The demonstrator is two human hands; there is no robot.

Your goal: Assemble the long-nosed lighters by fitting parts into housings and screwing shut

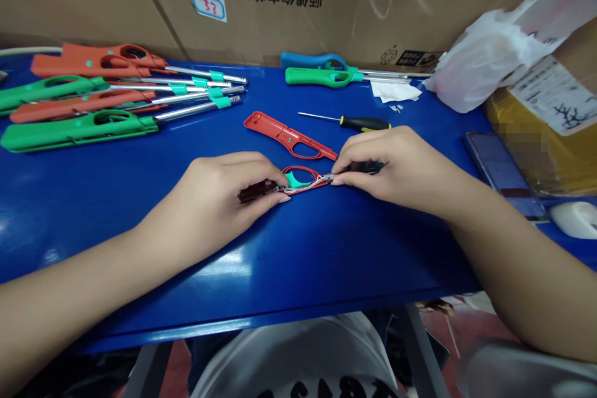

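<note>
An opened red gas lighter [305,189] lies low over the blue table, its green trigger [295,180] and thin white wire exposed. My left hand [233,189] is closed round its handle end, fingertips beside the trigger. At the other end my right hand [389,158] pinches the front of the lighter, where the metal tube meets the red shell; the palm hides much of the tube. Just beyond both hands rests the loose red half shell [280,132]. A screwdriver [361,122] with a black and yellow handle lies behind my right hand.
Several red and green lighters [84,130] are grouped at the left. Blue and green lighters [319,77] lie at the back beside white tissue [396,91]. A cardboard box [261,31] stands behind. At the right are a plastic bag [485,62], a phone [504,174] and a white object [576,219].
</note>
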